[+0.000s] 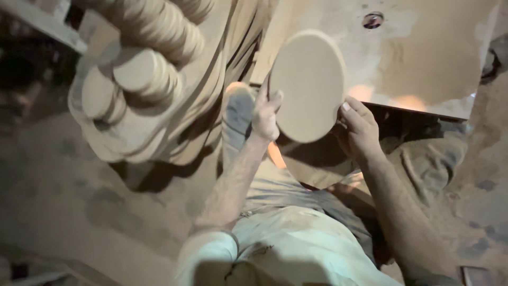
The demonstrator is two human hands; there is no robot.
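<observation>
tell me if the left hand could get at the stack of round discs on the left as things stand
Probably not right away: the left hand grips the edge of the oval disc with the right hand. The stack of round discs lies close, with nothing between.

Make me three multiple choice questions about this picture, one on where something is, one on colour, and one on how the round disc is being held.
1. Where do the stacks of round discs lie relative to the held disc?
A. To its left
B. To its right
C. Directly under it

2. What colour is the held disc?
A. Bright blue
B. Pale tan
C. Black

3. How is the held disc held?
A. Lying flat on the floor
B. In one hand only
C. Between both hands at its edges

Answers: 1 A, the stacks fill the upper left of the view. 2 B, its face is the same dusty tan as the board behind it. 3 C, the left hand grips its left edge and the right hand its lower right edge.
</observation>
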